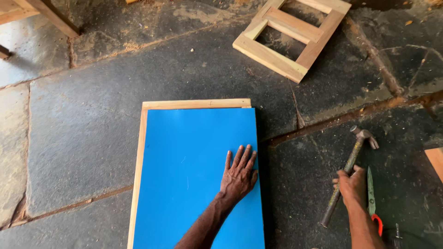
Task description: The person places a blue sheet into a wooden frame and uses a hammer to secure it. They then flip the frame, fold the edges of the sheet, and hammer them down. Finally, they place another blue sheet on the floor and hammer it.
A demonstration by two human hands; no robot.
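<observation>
We saw a big blue board [194, 175] lying flat on the dark stone floor [83, 129]. A thin strip of pale wood [196, 103] ran along its top edge, and another strip ran down its left side. The left hand [238, 177] lay flat on the blue board, near the board's right edge. Its fingers [242, 157] were stretched out and spread a little, pointing up and away from us. It was pressing on the board, not holding anything. The right hand [353, 186] was on the floor to the right of the board, well apart from it. Its fingers were closed around the handle of a hammer [347, 173]. The hammer lay slanted, with its metal head up and to the right and the end of its handle down and to the left. Just beside that hand, on its right, lay a thin green tool with a red end [372, 198]; we could not tell what kind of tool it was. Farther up, at the top of the view, a small wooden frame [290, 34] made of pale bars lay on the stone. A bit of another wooden board [436, 161] showed at the right edge.
</observation>
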